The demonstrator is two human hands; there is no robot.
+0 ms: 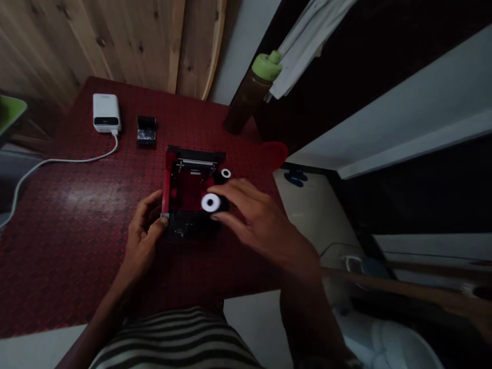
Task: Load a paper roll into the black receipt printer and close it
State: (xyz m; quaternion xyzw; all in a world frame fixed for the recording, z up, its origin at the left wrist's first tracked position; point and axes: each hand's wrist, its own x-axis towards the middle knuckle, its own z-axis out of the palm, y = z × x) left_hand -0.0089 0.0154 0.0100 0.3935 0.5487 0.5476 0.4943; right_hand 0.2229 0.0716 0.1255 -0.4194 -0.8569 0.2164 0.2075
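A red and black box-shaped device, apparently a small receipt printer, lies on the table with its black lid raised at the far side and its red-walled inside showing. Its near left corner is gripped by my left hand, thumb on the black front panel and fingers along the red side. My right hand pinches a paper roll between thumb and fingers, over the right part of the device. The roll's white end with a dark core faces me; its outside looks dark. Another roll stands just beyond, partly hidden.
A white power bank with a cable sits at the table's far left, beside a small black shiny object. At the back right stands a brown bottle with a green cap. A red round object is at the right edge.
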